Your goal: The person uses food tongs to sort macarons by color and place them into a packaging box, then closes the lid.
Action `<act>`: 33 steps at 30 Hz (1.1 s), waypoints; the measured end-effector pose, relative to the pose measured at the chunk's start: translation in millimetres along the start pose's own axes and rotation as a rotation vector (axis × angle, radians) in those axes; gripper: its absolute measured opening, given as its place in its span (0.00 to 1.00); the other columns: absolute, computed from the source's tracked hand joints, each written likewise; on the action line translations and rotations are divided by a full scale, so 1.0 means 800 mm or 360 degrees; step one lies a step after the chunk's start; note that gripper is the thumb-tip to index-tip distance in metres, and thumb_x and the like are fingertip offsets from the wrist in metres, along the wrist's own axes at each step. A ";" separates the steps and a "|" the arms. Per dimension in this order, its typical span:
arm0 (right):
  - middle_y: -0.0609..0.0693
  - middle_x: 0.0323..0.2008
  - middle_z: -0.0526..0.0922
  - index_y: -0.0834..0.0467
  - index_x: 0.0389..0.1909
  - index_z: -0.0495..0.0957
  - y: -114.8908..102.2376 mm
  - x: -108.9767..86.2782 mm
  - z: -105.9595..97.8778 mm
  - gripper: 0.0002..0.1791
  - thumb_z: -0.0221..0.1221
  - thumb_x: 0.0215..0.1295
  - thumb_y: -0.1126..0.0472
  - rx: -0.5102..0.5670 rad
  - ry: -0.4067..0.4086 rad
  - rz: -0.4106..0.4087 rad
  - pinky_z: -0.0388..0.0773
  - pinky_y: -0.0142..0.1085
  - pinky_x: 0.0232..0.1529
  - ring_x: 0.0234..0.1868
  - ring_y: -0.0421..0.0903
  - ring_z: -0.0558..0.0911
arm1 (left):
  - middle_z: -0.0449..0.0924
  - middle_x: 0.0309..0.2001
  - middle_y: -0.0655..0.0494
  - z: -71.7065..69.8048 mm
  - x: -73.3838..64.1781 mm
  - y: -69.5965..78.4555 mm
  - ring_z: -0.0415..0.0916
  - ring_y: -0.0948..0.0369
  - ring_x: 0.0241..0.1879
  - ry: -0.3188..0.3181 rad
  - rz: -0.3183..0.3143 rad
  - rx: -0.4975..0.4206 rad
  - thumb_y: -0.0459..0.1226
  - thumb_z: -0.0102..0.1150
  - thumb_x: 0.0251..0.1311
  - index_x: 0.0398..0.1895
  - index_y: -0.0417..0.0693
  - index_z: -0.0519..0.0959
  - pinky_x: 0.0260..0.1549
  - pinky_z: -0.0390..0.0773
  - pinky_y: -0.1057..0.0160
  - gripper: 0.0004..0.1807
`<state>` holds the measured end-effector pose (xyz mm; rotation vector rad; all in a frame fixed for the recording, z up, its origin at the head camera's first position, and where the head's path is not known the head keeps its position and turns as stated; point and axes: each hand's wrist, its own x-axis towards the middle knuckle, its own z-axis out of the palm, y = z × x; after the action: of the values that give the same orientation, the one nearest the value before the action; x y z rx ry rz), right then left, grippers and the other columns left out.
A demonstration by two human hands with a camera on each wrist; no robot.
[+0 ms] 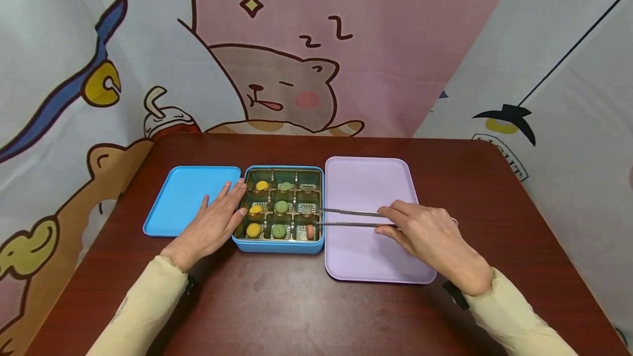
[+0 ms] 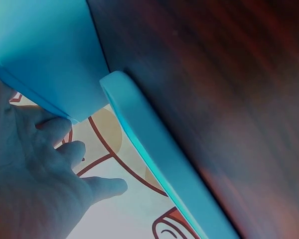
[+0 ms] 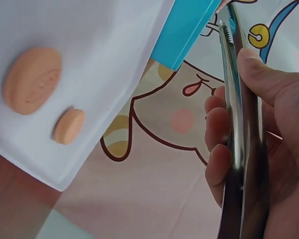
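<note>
Right hand [image 1: 425, 229] pinches the tongs [image 3: 246, 144]; leftward of it, their ends should clear the box [image 1: 277, 246] wall — left hand [image 1: 211, 223], fingers spread, should steady it (lightly).

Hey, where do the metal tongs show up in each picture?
Head: metal tongs right of centre, in the right hand, tips by the blue box.
Left wrist: not in it.
Right wrist: right of centre, running bottom to top.
Shared landmark: blue box, at the top of both wrist views.
</note>
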<state>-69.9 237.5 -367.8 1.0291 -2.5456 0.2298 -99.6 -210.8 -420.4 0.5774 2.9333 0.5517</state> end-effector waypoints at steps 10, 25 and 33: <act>0.43 0.31 0.82 0.56 0.45 0.87 -0.001 0.009 0.000 0.19 0.66 0.68 0.44 -0.0022 0.0056 -0.0088 0.75 0.36 0.18 0.23 0.38 0.78 | 0.43 0.84 0.49 0.002 0.000 0.001 0.37 0.45 0.82 -0.0009 -0.0003 -0.0007 0.51 0.39 0.83 0.85 0.46 0.48 0.70 0.40 0.25 0.36; 0.46 0.32 0.82 0.57 0.48 0.85 0.002 0.033 -0.018 0.19 0.68 0.66 0.47 -0.0166 -0.0042 -0.0201 0.76 0.36 0.19 0.24 0.42 0.79 | 0.44 0.84 0.49 -0.001 0.000 -0.001 0.37 0.46 0.82 -0.0001 -0.0003 -0.0018 0.50 0.40 0.83 0.85 0.46 0.48 0.70 0.40 0.25 0.35; 0.48 0.35 0.85 0.57 0.50 0.86 -0.007 0.054 -0.023 0.22 0.75 0.59 0.48 -0.0283 -0.0131 -0.0238 0.79 0.37 0.23 0.27 0.45 0.82 | 0.43 0.84 0.50 -0.001 0.000 -0.001 0.37 0.46 0.82 0.0001 -0.0006 -0.0019 0.49 0.41 0.83 0.85 0.46 0.48 0.70 0.40 0.25 0.36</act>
<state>-89.1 211.7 -333.3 1.1732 -2.4922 -0.0805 -100.3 -211.6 -419.9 0.5702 2.9293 0.5683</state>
